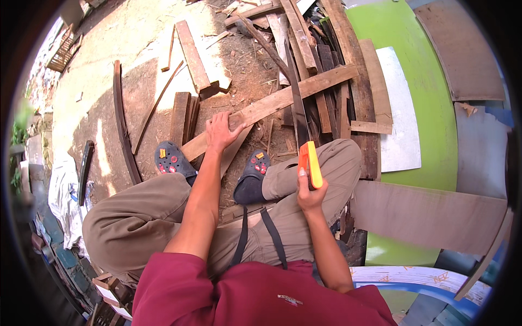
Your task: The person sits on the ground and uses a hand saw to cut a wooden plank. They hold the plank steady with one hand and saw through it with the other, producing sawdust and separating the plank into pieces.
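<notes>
A long wooden plank runs slantwise from beside my left foot up to the wood pile at the right. My left hand lies on top of it with fingers spread, pressing near its lower part. In my right hand is the yellow and orange handle of a handsaw. Its dark blade points away from me and crosses the plank well to the right of my left hand. Whether the teeth touch the wood I cannot tell.
Scrap wood is heaped at the right, next to a green sheet with a white panel. Loose boards and a dark curved strip lie on the dirt floor. My clogs rest near the plank.
</notes>
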Available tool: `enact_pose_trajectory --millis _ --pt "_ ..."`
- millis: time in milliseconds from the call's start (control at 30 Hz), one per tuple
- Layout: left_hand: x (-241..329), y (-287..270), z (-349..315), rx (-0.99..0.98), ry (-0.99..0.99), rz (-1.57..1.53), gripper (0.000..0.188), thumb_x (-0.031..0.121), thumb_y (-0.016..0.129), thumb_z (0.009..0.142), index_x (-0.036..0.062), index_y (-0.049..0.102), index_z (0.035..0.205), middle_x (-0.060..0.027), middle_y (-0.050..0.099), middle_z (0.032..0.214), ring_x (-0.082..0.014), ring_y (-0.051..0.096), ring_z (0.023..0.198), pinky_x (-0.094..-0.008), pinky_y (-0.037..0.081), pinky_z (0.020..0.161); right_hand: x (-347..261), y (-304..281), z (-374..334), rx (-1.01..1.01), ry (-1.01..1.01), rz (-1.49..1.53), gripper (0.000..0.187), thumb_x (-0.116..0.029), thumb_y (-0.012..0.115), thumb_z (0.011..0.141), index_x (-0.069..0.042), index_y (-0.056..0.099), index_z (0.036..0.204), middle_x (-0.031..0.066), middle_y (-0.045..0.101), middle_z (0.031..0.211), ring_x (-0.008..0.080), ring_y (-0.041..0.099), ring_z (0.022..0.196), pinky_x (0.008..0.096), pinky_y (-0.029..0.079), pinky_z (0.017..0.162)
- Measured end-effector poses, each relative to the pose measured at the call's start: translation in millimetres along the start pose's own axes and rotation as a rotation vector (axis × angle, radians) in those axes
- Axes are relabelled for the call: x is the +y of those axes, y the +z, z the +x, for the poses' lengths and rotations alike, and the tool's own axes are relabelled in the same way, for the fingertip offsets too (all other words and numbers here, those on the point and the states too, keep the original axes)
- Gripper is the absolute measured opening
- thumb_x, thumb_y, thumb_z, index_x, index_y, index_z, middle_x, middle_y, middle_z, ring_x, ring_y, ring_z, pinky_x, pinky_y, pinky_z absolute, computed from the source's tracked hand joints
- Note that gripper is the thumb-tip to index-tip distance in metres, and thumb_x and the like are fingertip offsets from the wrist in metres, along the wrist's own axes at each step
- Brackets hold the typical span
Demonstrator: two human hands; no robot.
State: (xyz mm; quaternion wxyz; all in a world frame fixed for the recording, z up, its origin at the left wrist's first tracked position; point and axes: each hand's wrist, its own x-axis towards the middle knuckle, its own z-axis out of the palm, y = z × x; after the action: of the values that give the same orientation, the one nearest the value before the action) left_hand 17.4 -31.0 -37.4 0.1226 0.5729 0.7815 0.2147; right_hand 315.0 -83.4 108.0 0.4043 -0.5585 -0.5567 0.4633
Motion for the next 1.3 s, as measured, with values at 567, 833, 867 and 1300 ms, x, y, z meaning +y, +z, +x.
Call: enact_pose_trajectory --millis 567,833,867,1300 --pt "30.6 -13.7 -4.1 -0.262 0.189 0.201 0.082 0.031 0.09 0.065 0.006 0.049 0.132 -0.0148 0.06 0.128 -0.0344 0.054 0.126 -0.0659 0.033 0.106 -10.8 -9.5 -11.3 0.065 -0.19 0.089 0.015 -0.015 0.068 0.088 0.0 0.066 0.09 0.0165 0.064 0.067 0.0308 0.068 0.061 0.0371 0.05 0.057" --pt "28.9 -9.8 -3.6 -0.296 0.219 0.297 0.072 0.034 0.089 0.066 0.0089 0.053 0.122 -0.0097 0.059 0.126 -0.0307 0.055 0.124 -0.0655 0.036 0.101 -18.8 -8.8 -20.0 0.085 -0.3 0.069 0.017 -0.015 0.067 0.09 0.001 0.064 0.083 0.0129 0.056 0.059 0.0211 0.057 0.05 0.0349 0.045 0.052" --pt "28.1 -8.1 -4.1 -0.29 0.208 0.286 0.073 0.035 0.09 0.066 0.009 0.053 0.123 -0.0095 0.059 0.126 -0.0304 0.055 0.125 -0.0668 0.035 0.103 -18.9 -12.1 -21.5 0.084 -0.286 0.041 0.016 -0.014 0.067 0.089 0.001 0.064 0.084 0.0132 0.055 0.059 0.0189 0.057 0.05 0.0345 0.044 0.052" --pt "24.9 5.8 -15.4 -0.296 -0.079 0.043 0.086 0.034 0.093 0.061 0.0098 0.053 0.134 -0.0127 0.062 0.13 -0.0297 0.054 0.128 -0.0634 0.023 0.113 -16.2 3.3 -16.2 -0.002 -0.196 0.007 0.014 -0.012 0.068 0.09 0.001 0.064 0.087 0.0119 0.057 0.064 0.018 0.056 0.058 0.0336 0.045 0.054"
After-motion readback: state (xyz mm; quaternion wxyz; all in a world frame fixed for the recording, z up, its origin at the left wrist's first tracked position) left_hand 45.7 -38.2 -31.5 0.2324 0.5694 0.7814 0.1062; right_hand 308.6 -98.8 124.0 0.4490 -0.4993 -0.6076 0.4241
